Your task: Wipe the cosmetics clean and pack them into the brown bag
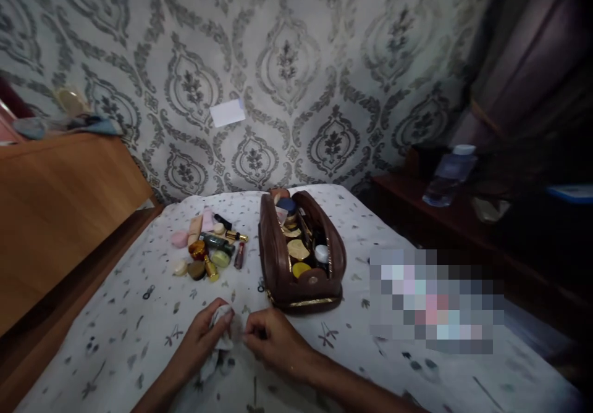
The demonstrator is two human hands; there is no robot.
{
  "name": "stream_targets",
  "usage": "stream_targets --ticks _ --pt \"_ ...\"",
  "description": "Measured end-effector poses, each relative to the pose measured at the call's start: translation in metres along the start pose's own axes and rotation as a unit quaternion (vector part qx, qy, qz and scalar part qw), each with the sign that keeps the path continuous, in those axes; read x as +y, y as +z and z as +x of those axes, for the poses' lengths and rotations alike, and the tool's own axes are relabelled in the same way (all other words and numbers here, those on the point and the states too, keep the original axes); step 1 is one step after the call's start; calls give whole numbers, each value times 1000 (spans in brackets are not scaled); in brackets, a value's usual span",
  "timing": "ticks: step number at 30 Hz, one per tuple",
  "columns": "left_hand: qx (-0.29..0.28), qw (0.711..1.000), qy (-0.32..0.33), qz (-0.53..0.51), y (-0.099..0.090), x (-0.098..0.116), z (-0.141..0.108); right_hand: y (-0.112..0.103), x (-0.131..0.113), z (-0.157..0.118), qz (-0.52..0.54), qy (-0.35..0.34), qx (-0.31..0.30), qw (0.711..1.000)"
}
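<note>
My left hand (pixel 204 334) is closed around a crumpled white cloth or wipe (pixel 225 337), which hangs below the fingers. Just right of it, my right hand (pixel 277 343) is curled with thumb and fingertips together; whatever it may pinch is too blurred to make out. Beyond my right hand stands an open brown toiletry bag (pixel 269 258), its unzipped top showing jars and bottles. Among these are a gold lid (pixel 298 249), a yellow lid (pixel 301 270) and a white cap (pixel 321 254). Farther left lies a loose cluster of cosmetics, including a dark green bottle (pixel 217 242) and a gold-capped vial (pixel 211 268).
The patterned white sheet (pixel 125 320) spreads under everything. At left stands a wooden cabinet (pixel 60 209); at right, a clear water bottle (pixel 448 175) rests on a dark red surface (pixel 403 200). A pixelated patch covers something on the sheet's right side. Patterned wallpaper (pixel 287 61) closes the back.
</note>
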State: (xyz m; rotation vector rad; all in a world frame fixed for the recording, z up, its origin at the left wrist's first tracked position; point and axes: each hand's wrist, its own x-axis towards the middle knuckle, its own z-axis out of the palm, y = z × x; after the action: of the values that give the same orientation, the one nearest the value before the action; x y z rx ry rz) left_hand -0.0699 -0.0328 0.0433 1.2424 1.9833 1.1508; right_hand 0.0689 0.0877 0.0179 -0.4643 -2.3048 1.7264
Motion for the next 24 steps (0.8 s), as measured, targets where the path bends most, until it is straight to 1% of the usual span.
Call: stream_targets --ticks 3,6,8,10,12,14,15,16,17,18,20,22,24 --pt "5 1000 -15 -21 -11 -4 -1 8 4 9 2 14 9 1000" --pt "12 999 -29 -40 -28 -11 1 18 1 20 13 39 14 999" --pt "30 999 -6 -25 -43 -13 7 24 -4 29 29 52 23 998" --pt "50 997 46 20 -62 -11 21 29 -10 36 49 57 29 997" --pt "65 990 101 77 -84 -8 44 31 -14 42 66 56 33 996" --pt "89 977 135 143 -105 -5 75 33 -14 45 80 50 47 994" --pt "101 960 152 210 -114 -4 92 34 -13 46 86 46 57 994" --pt "96 939 158 291 -121 -4 110 34 -11 47 92 41 65 993" --pt "85 932 157 317 -127 -4 128 35 -10 46 94 35 71 992" --pt "78 927 155 333 -130 -5 145 35 -8 46 93 27 75 993" --pt "51 915 148 372 -129 -6 175 35 -5 45 85 11 73 994" --pt "16 897 149 417 -121 -5 198 34 -4 44 85 4 64 994" --pt "-23 875 152 459 -110 -4 215 33 -4 43 97 8 52 994"
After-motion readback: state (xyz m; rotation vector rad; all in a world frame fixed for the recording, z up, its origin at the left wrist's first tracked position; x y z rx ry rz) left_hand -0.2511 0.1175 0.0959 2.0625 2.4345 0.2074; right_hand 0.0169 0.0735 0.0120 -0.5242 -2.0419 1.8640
